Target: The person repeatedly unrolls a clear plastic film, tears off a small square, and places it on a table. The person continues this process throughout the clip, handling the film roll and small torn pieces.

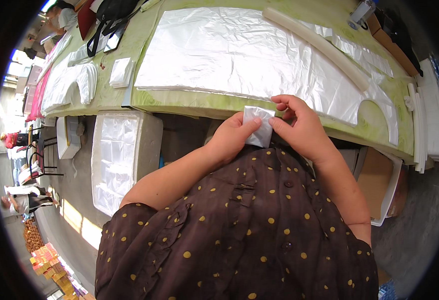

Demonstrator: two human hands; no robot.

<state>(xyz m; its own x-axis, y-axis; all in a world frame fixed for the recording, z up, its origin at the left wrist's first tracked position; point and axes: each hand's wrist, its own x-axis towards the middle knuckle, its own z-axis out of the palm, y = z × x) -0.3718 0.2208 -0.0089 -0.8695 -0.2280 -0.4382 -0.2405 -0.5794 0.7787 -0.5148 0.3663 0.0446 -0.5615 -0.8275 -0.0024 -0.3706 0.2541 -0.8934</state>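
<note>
A small folded packet of thin white plastic film (260,120) is held in front of my chest, close to the table's near edge. My left hand (233,134) grips it from the left, thumb flat on its front and the other fingers behind it. My right hand (299,122) is at the packet's right edge, with the thumb tip by it. Its fingers are bent and apart from the thumb, with nothing visible between them. Just beyond my hands, a wide stack of white plastic sheets (199,55) lies on the green-covered table (179,102).
A long pale tube (314,45) lies across the sheets. Another folded stack (122,72), cut plastic pieces (74,82) and a black bag (114,12) are to the left. Below, a foam box (149,137) holds packets. Cardboard (374,175) stands under the table's right. People are at far left.
</note>
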